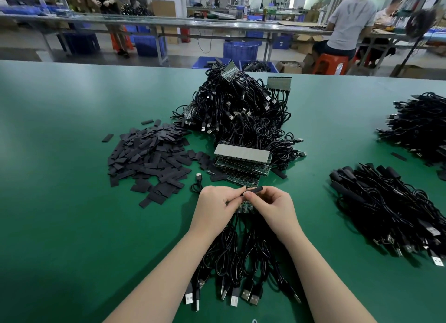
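Head view: my left hand (217, 205) and right hand (271, 208) both pinch the black sleeve (255, 190) above the board strip (246, 206); I'd hold its mouth square.

The desk (72, 202) is covered in smooth green matting with a soft sheen. The flat sleeve pieces (149, 161) look like matt black plastic or rubber, while the cables (231, 257) have glossy black plastic jackets and bright metal plugs (234, 301). The stacked boards (241, 153) show dull grey metal-looking faces.
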A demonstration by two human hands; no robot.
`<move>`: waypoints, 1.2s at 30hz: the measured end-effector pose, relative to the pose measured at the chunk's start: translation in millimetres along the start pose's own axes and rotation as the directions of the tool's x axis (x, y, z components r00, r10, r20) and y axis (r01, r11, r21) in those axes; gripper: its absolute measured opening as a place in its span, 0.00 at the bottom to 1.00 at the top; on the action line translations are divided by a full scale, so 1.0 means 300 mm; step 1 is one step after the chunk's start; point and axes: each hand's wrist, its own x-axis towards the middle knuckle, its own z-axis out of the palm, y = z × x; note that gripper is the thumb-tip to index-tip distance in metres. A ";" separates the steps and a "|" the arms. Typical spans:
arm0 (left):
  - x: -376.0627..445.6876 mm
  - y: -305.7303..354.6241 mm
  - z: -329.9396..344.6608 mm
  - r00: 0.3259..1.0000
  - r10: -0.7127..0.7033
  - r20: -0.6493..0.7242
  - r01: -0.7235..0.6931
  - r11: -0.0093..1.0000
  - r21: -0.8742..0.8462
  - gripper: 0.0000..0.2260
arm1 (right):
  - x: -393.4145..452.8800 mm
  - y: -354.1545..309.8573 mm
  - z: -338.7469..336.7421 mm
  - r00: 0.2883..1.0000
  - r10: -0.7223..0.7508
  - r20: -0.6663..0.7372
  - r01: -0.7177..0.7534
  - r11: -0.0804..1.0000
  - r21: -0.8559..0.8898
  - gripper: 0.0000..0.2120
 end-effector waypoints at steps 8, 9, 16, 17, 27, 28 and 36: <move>-0.004 0.005 0.007 0.999 -0.048 -0.014 0.048 0.999 0.004 0.08 | 0.015 0.015 0.017 0.998 -0.001 -0.058 0.001 1.000 0.012 0.14; -0.003 0.005 0.006 0.998 -0.059 -0.008 0.059 0.998 0.003 0.08 | 0.016 0.016 0.018 0.999 -0.003 -0.049 0.003 1.000 0.005 0.13; -0.005 0.014 0.001 0.993 -0.116 -0.032 0.115 0.993 -0.021 0.09 | 0.017 0.017 0.019 0.999 -0.001 -0.042 0.002 1.000 0.005 0.12; -0.005 0.015 -0.001 0.993 -0.112 -0.044 0.111 0.993 -0.027 0.09 | 0.016 0.019 0.020 0.999 -0.005 -0.049 0.005 1.000 0.017 0.12; -0.007 0.021 -0.008 0.993 -0.116 -0.021 0.115 0.993 -0.030 0.09 | 0.014 0.019 0.018 0.999 -0.029 -0.015 0.029 1.000 0.006 0.13; -0.007 0.019 -0.008 0.993 -0.119 -0.020 0.118 0.993 -0.030 0.09 | 0.012 0.017 0.018 0.999 -0.029 -0.016 0.029 0.999 0.014 0.13; -0.003 0.002 0.004 0.988 -0.131 -0.078 0.135 0.989 0.062 0.12 | -0.007 0.008 0.034 0.994 -0.068 -0.086 0.066 0.998 -0.025 0.14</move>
